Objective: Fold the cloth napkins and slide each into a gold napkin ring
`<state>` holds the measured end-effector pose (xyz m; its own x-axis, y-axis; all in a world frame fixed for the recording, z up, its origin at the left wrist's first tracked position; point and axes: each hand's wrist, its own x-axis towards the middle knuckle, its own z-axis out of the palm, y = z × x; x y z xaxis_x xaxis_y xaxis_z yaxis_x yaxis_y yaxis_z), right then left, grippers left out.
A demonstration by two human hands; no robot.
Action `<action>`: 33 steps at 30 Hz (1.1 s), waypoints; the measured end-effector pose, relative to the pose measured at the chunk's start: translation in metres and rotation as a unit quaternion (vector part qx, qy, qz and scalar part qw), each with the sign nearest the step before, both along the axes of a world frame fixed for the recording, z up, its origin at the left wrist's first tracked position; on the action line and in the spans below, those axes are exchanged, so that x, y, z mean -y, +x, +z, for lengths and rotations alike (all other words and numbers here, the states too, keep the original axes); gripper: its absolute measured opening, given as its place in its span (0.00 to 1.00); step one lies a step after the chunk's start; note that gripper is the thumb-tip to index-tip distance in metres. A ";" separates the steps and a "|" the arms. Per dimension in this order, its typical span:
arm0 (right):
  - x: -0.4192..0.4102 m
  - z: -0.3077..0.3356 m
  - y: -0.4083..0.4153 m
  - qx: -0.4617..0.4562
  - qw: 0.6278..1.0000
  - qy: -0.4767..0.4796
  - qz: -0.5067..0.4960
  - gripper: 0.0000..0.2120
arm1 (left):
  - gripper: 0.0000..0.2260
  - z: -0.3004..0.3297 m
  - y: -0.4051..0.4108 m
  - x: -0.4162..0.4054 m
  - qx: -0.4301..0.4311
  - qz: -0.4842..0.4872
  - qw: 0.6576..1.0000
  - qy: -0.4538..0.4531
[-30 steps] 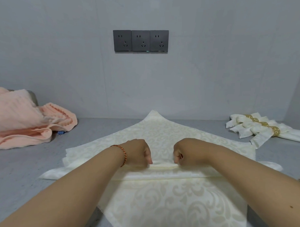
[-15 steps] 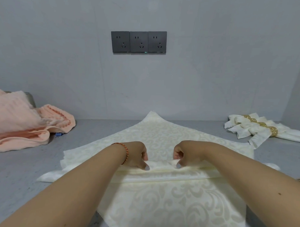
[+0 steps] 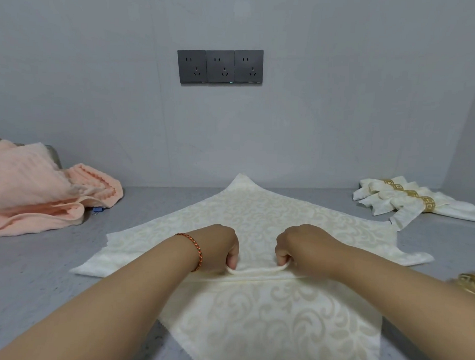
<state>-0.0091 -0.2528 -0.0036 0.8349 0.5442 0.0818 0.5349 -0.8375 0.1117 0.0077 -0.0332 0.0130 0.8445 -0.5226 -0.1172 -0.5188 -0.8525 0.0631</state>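
A cream damask napkin (image 3: 270, 216) lies spread as a diamond on the grey counter (image 3: 39, 275), with a pleat running across its middle. My left hand (image 3: 220, 246), a red braided bracelet on its wrist, pinches the left part of that fold. My right hand (image 3: 301, 246) pinches the right part, and the fold sags in a small loop between them. A gold napkin ring (image 3: 469, 282) shows partly at the right edge. Several finished napkins (image 3: 402, 201) in gold rings lie at the back right.
A crumpled peach towel (image 3: 36, 189) lies at the back left over something grey. A second cream cloth edge (image 3: 416, 257) sticks out under the napkin on the right. The wall with three dark sockets (image 3: 220, 66) closes the back of the counter.
Both hands have lifted and gathered the fold toward the far corner, adding another pleat. The fold between them now hangs as a small loop.
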 end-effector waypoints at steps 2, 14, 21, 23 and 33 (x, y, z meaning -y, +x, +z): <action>0.001 0.000 -0.005 -0.012 1.000 -0.006 -0.001 0.15 | 0.10 0.002 -0.006 0.000 -0.003 -0.002 1.000 0.022; 0.009 -0.018 -0.044 -0.066 0.993 0.093 -0.034 0.33 | 0.21 -0.025 -0.034 -0.020 -0.036 0.007 0.992 -0.121; 0.008 -0.024 -0.053 0.003 0.999 0.038 0.001 0.27 | 0.20 -0.038 -0.046 -0.014 0.052 -0.026 0.998 -0.031; 0.005 -0.022 -0.053 0.005 0.998 0.054 0.009 0.23 | 0.21 -0.044 -0.051 -0.012 0.115 -0.039 0.993 0.007; -0.034 -0.031 -0.050 -0.018 0.994 0.093 0.051 0.22 | 0.15 -0.040 -0.054 -0.022 -0.075 0.092 0.958 -0.260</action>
